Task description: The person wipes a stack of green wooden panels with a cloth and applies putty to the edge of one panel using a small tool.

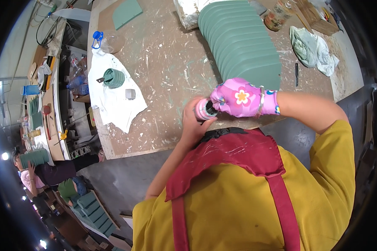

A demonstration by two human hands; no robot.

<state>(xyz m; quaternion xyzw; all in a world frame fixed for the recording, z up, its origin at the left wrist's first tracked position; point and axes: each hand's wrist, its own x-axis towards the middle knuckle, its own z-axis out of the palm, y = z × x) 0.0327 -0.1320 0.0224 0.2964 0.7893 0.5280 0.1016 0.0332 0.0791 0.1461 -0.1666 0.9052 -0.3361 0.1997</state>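
Two hands meet at the near edge of the workbench (163,62), and I see both on one small pink container (205,109) with a dark open mouth. My left hand (193,125) is bare and wraps its fingers around the container's side, pressed together. My right hand (241,97) wears a pink flowered glove, and its fingers bunch at the container's mouth; I cannot tell whether they pinch anything inside it.

Just behind the gloved hand I count one fanned row of green curved pieces (243,42), roughly a dozen overlapping, too tightly stacked for an exact count. One more green flat piece (127,11) lies alone at the far left corner. One white cloth (113,98) on the left carries one green roll of tape (114,78) and one small grey block (130,93). One clear bottle with a blue cap (107,41) lies beyond it, and one crumpled pale rag (314,49) sits to the right.
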